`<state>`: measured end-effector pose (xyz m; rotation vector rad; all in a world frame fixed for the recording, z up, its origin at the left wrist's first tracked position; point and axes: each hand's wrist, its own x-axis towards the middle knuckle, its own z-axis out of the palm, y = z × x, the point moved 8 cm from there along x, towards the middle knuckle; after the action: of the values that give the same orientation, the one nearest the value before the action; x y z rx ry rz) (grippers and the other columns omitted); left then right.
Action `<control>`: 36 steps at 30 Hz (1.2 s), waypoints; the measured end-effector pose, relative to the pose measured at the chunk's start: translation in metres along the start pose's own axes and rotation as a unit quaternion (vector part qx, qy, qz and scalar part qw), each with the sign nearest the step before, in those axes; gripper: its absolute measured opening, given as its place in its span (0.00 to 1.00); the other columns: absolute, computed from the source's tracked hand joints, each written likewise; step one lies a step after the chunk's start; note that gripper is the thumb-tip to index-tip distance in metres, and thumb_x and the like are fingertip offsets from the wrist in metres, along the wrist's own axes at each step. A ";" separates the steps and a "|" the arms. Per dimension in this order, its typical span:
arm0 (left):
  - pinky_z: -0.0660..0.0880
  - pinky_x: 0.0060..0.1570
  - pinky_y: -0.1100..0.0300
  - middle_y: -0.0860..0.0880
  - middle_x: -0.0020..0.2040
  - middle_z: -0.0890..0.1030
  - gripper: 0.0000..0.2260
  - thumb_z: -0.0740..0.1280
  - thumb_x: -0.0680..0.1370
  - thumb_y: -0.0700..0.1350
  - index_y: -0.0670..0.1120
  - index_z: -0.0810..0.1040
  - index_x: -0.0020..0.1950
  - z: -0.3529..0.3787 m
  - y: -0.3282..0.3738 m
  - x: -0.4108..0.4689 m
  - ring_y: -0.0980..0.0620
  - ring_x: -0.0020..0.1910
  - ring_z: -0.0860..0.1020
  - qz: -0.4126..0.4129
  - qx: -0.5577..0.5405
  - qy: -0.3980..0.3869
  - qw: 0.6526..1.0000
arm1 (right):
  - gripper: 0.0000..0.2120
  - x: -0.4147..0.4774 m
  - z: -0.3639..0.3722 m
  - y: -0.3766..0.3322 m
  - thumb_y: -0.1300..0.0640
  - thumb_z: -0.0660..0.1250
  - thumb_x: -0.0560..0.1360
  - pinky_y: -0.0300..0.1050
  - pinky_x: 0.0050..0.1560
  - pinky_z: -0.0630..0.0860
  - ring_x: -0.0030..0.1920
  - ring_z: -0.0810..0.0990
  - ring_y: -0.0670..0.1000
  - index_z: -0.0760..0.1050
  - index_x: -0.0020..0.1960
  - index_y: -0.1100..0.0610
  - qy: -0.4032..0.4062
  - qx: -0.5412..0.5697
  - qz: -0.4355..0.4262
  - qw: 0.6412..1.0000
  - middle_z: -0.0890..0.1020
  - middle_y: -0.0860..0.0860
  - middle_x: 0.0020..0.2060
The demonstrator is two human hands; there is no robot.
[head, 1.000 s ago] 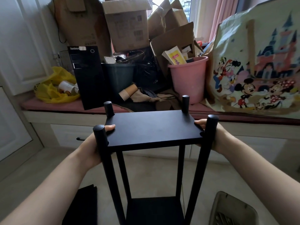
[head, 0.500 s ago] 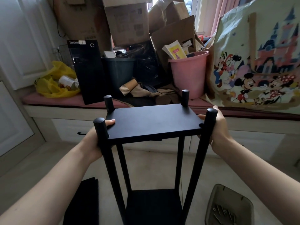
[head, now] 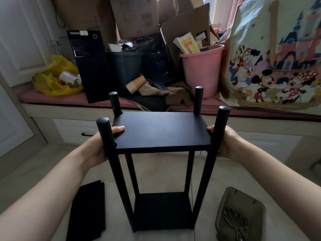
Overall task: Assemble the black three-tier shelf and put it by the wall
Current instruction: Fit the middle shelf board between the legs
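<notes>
**Window-Seat Area: Shelf Held at the Upper Board**

Window seat [head: 52, 100], topped with a pink cushion, spans the background. Toward its left end lies a yellow plastic bag [head: 50, 80]. A black computer tower [head: 90, 66] leans beside it, followed by a dark bin [head: 126, 66] and a stack of paper cups [head: 134, 84] lying on its side. A pink bucket [head: 202, 70] holding paper packets stands near the middle. A large cartoon-print bag [head: 278, 58] occupies the right end. Cardboard boxes [head: 135, 16] are piled behind the bin and bucket.

The black shelf [head: 161, 129] is upright over the pale floor [head: 52, 164], in front of the window seat. Whether its feet touch the floor cannot be determined. Two boards are visible, and four round posts project above the upper one.

The left hand [head: 97, 148] grips the left edge of the upper board, thumb on the top face. The right hand [head: 227, 143] grips the right edge behind the near post, thumb tip on the top face.

On the floor, a black panel [head: 88, 211] lies left of the shelf and a tray of screws [head: 240, 216] lies to the right.
</notes>
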<state>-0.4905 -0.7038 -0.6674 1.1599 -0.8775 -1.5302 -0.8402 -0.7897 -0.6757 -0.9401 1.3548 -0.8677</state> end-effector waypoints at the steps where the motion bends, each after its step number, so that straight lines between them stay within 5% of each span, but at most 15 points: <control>1: 0.82 0.47 0.59 0.46 0.61 0.84 0.29 0.85 0.58 0.54 0.46 0.87 0.56 0.001 -0.001 0.000 0.49 0.55 0.85 0.000 0.002 -0.001 1.000 | 0.10 0.000 -0.001 0.005 0.53 0.62 0.75 0.50 0.42 0.74 0.31 0.75 0.54 0.72 0.36 0.54 -0.001 -0.003 0.001 1.000 0.75 0.52 0.27; 13: 0.78 0.52 0.56 0.46 0.60 0.85 0.21 0.77 0.69 0.52 0.45 0.85 0.60 -0.001 -0.011 0.000 0.49 0.54 0.85 0.006 -0.001 0.024 1.000 | 0.09 0.004 -0.008 0.024 0.53 0.63 0.78 0.52 0.45 0.73 0.39 0.77 0.55 0.74 0.40 0.54 0.003 -0.008 0.008 1.000 0.77 0.53 0.31; 19: 0.82 0.43 0.59 0.46 0.58 0.85 0.16 0.77 0.70 0.51 0.46 0.88 0.54 -0.002 -0.011 0.000 0.50 0.51 0.86 -0.001 -0.015 0.017 1.000 | 0.09 0.010 -0.006 0.023 0.51 0.63 0.75 0.50 0.41 0.73 0.35 0.76 0.54 0.74 0.38 0.53 0.010 0.033 0.009 0.999 0.78 0.51 0.29; 29: 0.82 0.44 0.57 0.43 0.60 0.84 0.29 0.80 0.68 0.52 0.42 0.80 0.65 -0.016 -0.043 0.006 0.47 0.53 0.85 -0.031 -0.013 0.028 0.999 | 0.10 0.011 -0.008 0.031 0.53 0.63 0.76 0.55 0.49 0.75 0.37 0.76 0.55 0.73 0.37 0.53 -0.010 -0.012 0.021 1.000 0.76 0.51 0.29; 36: 0.82 0.41 0.59 0.44 0.57 0.85 0.24 0.75 0.72 0.52 0.43 0.79 0.65 -0.022 -0.057 0.008 0.48 0.50 0.86 -0.037 0.003 0.053 0.998 | 0.11 0.009 -0.006 0.043 0.53 0.64 0.77 0.55 0.49 0.74 0.39 0.76 0.55 0.72 0.38 0.55 -0.018 -0.033 0.049 0.998 0.76 0.53 0.32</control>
<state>-0.4859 -0.6972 -0.7284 1.2790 -0.7769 -1.5118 -0.8472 -0.7810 -0.7189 -0.9278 1.3940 -0.7309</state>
